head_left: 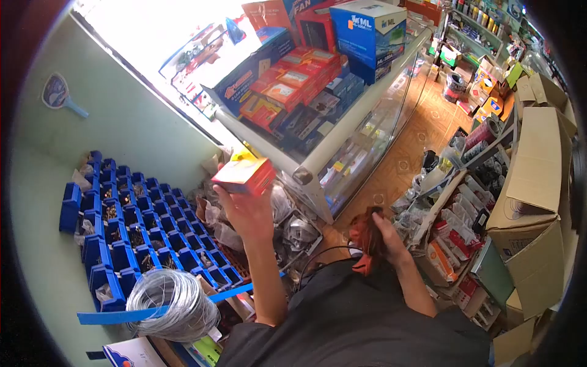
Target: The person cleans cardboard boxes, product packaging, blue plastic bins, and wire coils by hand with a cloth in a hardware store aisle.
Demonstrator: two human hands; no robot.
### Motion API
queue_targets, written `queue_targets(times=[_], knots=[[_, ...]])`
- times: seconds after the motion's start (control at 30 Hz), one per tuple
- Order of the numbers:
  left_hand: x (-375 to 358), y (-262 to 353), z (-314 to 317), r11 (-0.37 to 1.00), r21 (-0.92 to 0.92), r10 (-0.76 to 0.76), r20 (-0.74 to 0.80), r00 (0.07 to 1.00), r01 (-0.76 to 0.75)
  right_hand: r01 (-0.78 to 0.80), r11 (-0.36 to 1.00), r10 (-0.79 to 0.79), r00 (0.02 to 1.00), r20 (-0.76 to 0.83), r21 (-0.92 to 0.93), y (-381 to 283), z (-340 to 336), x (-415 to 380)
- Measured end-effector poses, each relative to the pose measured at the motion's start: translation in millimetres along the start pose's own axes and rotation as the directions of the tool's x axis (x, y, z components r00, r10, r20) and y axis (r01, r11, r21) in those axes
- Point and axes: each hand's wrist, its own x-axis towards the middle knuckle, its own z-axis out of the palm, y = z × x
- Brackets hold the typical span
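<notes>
In the head view, my left hand (251,213) is raised in front of me, its fingers closed round a small red and orange cardboard box (243,175). The box is held near the corner of the glass display counter (312,177). My right hand (392,241), lower and close to my body, grips a crumpled reddish-brown cloth (365,235) with a brighter orange-red end hanging down. Similar red boxes (293,79) lie stacked on top of the counter.
Rows of blue parts bins (143,226) stand at left, behind a coil of wire (171,304). Plastic-bagged goods (299,231) lie beside the counter. Open cardboard cartons (526,183) and packed shelves (455,226) line the right side of the tiled aisle (400,153).
</notes>
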Motion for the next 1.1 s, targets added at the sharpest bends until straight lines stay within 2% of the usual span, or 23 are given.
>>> queue_targets(times=[0.03,0.07,0.1,0.13,0.17,0.2,0.23,0.3,0.33,0.37,0.43,0.47,0.53,0.63,0.67,0.7,0.77,0.8,0.9,0.93,1.0,1.07,1.1], knots=[[-9.7,1.1,-16.6,0.979,-0.163,-0.116,0.032,0.993,0.120,-0.074,0.977,0.076,0.997,-0.001,0.201,-13.6,10.4,-6.5],[-16.9,-1.3,-41.6,0.919,-0.319,-0.216,0.086,0.973,0.233,-0.085,0.977,0.073,0.995,0.069,0.193,-25.2,15.5,-10.5],[-26.6,-1.1,-57.2,0.822,-0.458,-0.300,0.159,0.941,0.339,-0.014,0.982,0.000,0.997,0.077,0.186,-32.9,25.7,-10.3],[-41.8,-4.7,-57.4,0.820,-0.468,-0.315,0.114,0.942,0.331,0.059,0.982,-0.075,0.994,0.085,0.181,-37.8,42.0,-7.7],[-53.9,-6.9,-54.0,0.851,-0.425,-0.338,0.006,0.941,0.308,0.133,0.975,-0.151,0.984,0.093,0.176,-41.4,58.5,-5.8],[-66.1,-9.6,-52.7,0.927,-0.231,-0.327,-0.115,0.938,0.294,0.305,0.952,-0.304,0.941,0.151,0.016,-44.3,73.9,-5.0],[-76.8,-12.5,-52.0,0.956,-0.026,-0.290,-0.232,0.928,0.292,0.472,0.872,-0.436,0.869,0.234,-0.130,-45.9,90.3,-4.4],[-91.5,-22.6,-49.4,0.920,0.034,-0.363,-0.299,0.883,0.390,0.710,0.596,-0.561,0.702,0.438,-0.376,-47.8,122.0,-4.9],[-98.5,-23.7,-50.4,0.896,0.060,-0.396,-0.333,0.855,0.439,0.776,0.422,-0.557,0.630,0.542,-0.469,-47.8,137.1,-6.2],[-109.4,-22.6,-60.6,0.884,0.015,-0.449,-0.253,0.857,0.468,0.819,0.227,-0.526,0.558,0.642,-0.526,-45.6,148.7,-5.9],[-116.1,-34.3,-37.2,0.918,0.182,-0.251,-0.419,0.873,0.351,0.784,0.182,-0.564,0.578,0.591,-0.593,-39.7,163.4,-0.3],[-120.3,-31.0,-32.3,0.914,0.186,-0.257,-0.423,0.869,0.361,0.764,0.158,-0.584,0.583,0.564,-0.626,-38.1,169.6,3.6],[-132.4,-25.3,-25.6,0.901,0.194,-0.276,-0.436,0.857,0.389,0.704,0.331,-0.559,0.683,0.471,-0.629,-38.3,181.5,13.5],[-124.5,-11.3,-21.4,0.849,0.485,-0.036,-0.338,0.940,0.207,0.558,0.591,-0.509,0.818,0.268,-0.583,-25.6,189.8,17.4],[-119.5,-5.9,-18.0,0.805,0.585,0.023,-0.191,0.981,0.095,0.476,0.695,-0.459,0.871,0.178,-0.539,-15.5,188.7,21.3],[-114.8,-2.7,-22.0,0.775,0.630,0.081,-0.168,0.982,0.044,0.390,0.785,-0.397,0.913,0.094,-0.481,-9.3,188.1,22.5],[-106.9,1.1,-31.6,0.698,0.714,0.186,-0.115,0.976,-0.049,0.471,0.658,-0.445,0.873,0.201,-0.587,1.0,183.0,7.1],[-101.4,2.0,-21.9,0.684,0.729,0.250,-0.179,0.952,-0.043,0.508,0.584,-0.461,0.849,0.256,-0.633,2.5,180.1,1.6],[-105.0,-5.7,-21.4,0.662,0.749,0.143,-0.162,0.976,0.028,0.630,0.443,-0.551,0.752,0.361,-0.637,-18.5,179.6,3.6],[-111.1,-12.6,-21.5,0.651,0.759,0.097,-0.120,0.988,0.028,0.647,0.498,-0.591,0.740,0.321,-0.577,-30.2,181.9,8.4],[-122.5,-23.2,-21.7,0.600,0.800,0.037,-0.025,0.999,-0.002,0.583,0.671,-0.596,0.792,0.135,-0.457,-45.4,186.3,19.3],[-124.9,-28.5,-18.8,0.530,0.847,0.032,0.027,0.999,-0.040,0.485,0.825,-0.513,0.858,-0.022,-0.290,-47.1,187.4,18.3],[-119.0,-26.4,-18.6,0.573,0.819,0.035,-0.005,0.999,-0.016,0.520,0.773,-0.550,0.835,0.024,-0.365,-39.9,184.2,14.5]])
